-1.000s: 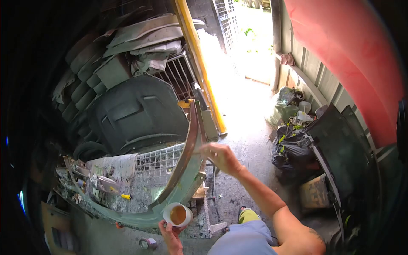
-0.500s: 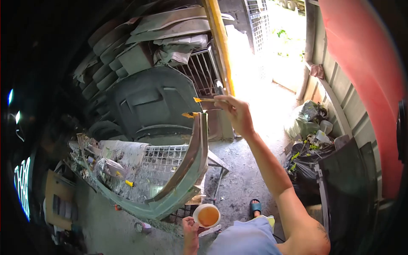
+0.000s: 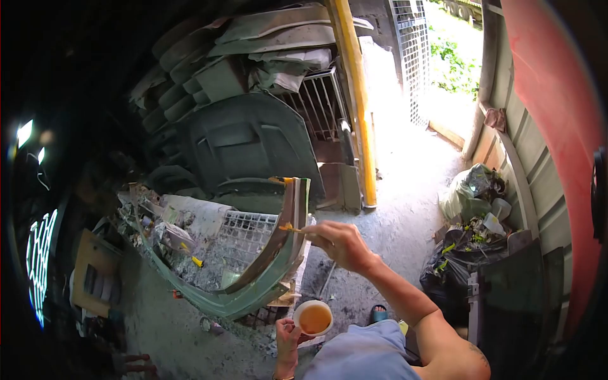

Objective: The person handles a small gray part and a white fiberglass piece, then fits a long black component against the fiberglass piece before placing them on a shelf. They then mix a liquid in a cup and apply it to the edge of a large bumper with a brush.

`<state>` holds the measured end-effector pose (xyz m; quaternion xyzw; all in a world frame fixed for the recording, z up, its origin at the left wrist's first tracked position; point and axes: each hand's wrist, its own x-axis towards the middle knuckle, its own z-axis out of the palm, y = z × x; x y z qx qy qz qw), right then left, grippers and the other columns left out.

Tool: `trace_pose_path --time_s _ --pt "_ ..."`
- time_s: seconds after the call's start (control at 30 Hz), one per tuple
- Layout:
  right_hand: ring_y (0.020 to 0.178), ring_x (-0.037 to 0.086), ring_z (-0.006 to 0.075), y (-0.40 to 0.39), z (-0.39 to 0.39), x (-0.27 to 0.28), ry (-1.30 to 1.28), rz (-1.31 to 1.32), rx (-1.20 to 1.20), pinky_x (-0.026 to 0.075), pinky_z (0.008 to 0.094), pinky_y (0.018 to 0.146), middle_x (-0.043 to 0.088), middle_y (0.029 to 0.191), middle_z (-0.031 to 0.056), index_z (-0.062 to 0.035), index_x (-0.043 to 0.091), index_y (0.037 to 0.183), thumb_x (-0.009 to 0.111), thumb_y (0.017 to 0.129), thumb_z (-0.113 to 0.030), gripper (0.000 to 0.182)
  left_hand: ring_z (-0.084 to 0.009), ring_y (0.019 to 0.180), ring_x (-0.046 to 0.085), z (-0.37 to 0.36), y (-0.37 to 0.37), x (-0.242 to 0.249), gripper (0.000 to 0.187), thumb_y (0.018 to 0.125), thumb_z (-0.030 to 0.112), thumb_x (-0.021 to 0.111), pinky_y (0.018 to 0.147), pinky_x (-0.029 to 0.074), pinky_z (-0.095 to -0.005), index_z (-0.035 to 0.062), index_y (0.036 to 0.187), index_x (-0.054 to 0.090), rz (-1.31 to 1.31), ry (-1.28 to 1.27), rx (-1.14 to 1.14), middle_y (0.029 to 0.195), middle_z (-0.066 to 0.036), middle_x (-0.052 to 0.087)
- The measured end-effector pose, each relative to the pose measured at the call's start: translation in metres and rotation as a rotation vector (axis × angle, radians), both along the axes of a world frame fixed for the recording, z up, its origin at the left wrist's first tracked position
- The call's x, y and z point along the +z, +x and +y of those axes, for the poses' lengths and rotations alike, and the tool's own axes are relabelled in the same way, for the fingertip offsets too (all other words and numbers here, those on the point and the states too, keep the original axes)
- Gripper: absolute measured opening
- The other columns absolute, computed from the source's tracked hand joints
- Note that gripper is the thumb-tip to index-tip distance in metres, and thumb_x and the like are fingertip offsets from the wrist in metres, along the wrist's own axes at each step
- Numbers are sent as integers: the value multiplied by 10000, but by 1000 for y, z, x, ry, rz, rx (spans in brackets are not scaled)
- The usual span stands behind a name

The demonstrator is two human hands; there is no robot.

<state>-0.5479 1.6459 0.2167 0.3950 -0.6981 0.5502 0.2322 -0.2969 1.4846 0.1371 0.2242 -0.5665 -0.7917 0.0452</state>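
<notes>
My left hand (image 3: 287, 335) holds a white cup (image 3: 313, 318) of amber liquid low in front of me. My right hand (image 3: 337, 244) grips a thin brush (image 3: 294, 229) whose yellow-wet tip touches the inner face of a curved green bumper panel (image 3: 263, 278). That panel rests on a wire-grid work stand (image 3: 244, 231), with its far end standing upright and smeared yellow at the top.
Stacked dark car body panels (image 3: 244, 139) fill the back, behind a yellow post (image 3: 356, 107). Black and clear rubbish bags (image 3: 465, 253) sit at right beside a dark panel (image 3: 516, 304). A red car body (image 3: 557, 120) looms at right. A tape roll (image 3: 209, 325) lies on the concrete floor.
My right hand came down from near the panel's upright top end to its middle inner face, carrying the brush. The cup stayed low in my left hand. My view shifted slightly.
</notes>
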Motion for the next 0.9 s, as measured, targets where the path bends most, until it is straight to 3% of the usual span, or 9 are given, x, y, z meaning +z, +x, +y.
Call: trace_pose_path --time_s 0.07,0.13,0.27,0.37,0.47,0.57,0.67,0.77,0.9 --pt "713 668 210 -23 6 21 -62 -164 89 524 312 619 669 821 123 -33 649 986 643 832 -19 155 -267 899 639 5 -1 2 453 842 196 651 717 593 -383 44 1113 321 -18 -11 37 1082 -146 501" --pt "730 649 114 -58 6 27 -181 -285 103 497 260 602 673 787 117 -16 658 970 643 841 -16 130 -265 896 640 9 0 0 445 846 200 646 715 593 -380 45 1110 323 -12 -27 58 1077 -147 503" --pt "731 673 180 -64 12 40 -208 -60 -99 524 272 625 669 824 109 -21 649 1020 640 817 14 207 -241 869 640 12 4 -10 417 858 210 629 703 592 -365 46 1097 329 -18 -52 78 1046 -131 507" --pt "752 659 219 -30 -1 11 -59 190 -180 555 318 633 666 879 87 -64 639 1074 676 777 -37 300 -217 845 635 16 4 -12 410 861 218 627 688 591 -352 49 1087 331 -31 -37 104 1027 -114 506" --pt "743 647 215 9 -13 -16 57 195 -116 546 323 619 661 857 71 -73 640 1066 682 777 -55 293 -194 830 630 19 2 -12 400 866 218 625 676 589 -341 54 1080 330 -33 -35 128 1017 -109 506" --pt "716 632 212 35 -7 -16 145 92 -17 534 329 607 652 837 65 -80 634 1065 688 782 -70 289 -183 825 623 15 -3 -21 399 869 215 626 675 589 -331 41 1073 332 -33 -40 136 997 -102 496" --pt "683 610 222 58 9 -12 48 -263 201 493 338 586 618 783 84 -74 663 985 698 787 -69 201 -174 825 604 11 -13 -26 387 868 188 624 672 591 -319 29 1070 334 -19 -46 134 986 -99 474" --pt "675 595 234 75 28 -4 189 -459 316 479 344 593 595 757 80 -67 678 932 688 790 -46 143 -148 828 583 7 -21 -22 407 854 186 650 670 588 -304 36 1069 339 -6 -54 135 980 -90 463" --pt "644 553 184 90 22 -27 444 -335 283 442 285 573 526 681 74 -55 697 934 688 801 -75 135 -138 826 574 6 -26 -20 429 841 195 673 673 587 -301 40 1072 346 46 -63 118 975 -85 459"
